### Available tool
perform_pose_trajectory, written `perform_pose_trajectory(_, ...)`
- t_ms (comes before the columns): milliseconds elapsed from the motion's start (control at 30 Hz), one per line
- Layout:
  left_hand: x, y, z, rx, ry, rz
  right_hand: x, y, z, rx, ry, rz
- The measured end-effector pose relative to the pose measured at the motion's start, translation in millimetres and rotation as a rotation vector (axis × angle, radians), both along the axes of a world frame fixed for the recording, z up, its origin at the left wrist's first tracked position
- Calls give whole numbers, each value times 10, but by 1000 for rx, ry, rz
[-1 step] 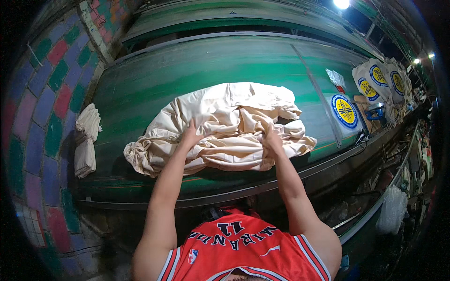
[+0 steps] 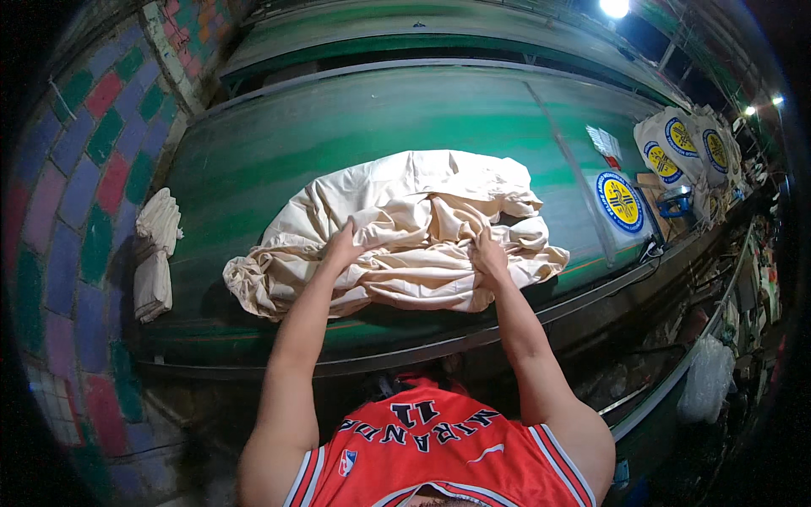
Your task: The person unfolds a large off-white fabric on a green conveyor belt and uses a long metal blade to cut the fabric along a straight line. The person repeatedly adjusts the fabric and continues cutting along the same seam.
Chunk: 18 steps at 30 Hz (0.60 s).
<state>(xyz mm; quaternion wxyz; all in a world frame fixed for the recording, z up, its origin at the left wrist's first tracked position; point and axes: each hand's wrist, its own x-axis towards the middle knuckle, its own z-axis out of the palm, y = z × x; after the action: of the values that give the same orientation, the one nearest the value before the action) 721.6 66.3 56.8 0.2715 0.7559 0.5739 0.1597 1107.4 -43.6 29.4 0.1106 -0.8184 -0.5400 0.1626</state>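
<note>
A large crumpled heap of cream fabric (image 2: 405, 177) lies on the long green table (image 2: 253, 135). My left hand (image 2: 342, 245) is closed on its folds left of the middle, with the fingertips partly buried in the cloth. My right hand (image 2: 488, 252) grips the cloth right of the middle. At the table's left end sit folded cream pieces (image 2: 156, 253).
Printed cream bags (image 2: 676, 144), a round blue-and-yellow printed piece (image 2: 620, 201), a red-and-white brush-like item (image 2: 604, 144) and a blue tool (image 2: 676, 203) are at the right. A painted brick wall (image 2: 80, 211) borders the left; a plastic bag (image 2: 708, 380) hangs lower right.
</note>
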Motion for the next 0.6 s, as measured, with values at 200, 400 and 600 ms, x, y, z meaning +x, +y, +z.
perform_pose_trajectory(200,-2016,697,0,644,-457,427,1634,-153,93,276,-122,-350)
perform_pose_trajectory(400,-4463,152,22,230,53,956,2913,-1012,723,49,-374,-531)
perform_pose_trajectory(600,-2562,83,-142,652,78,446,1768,-161,203,454,-227,150)
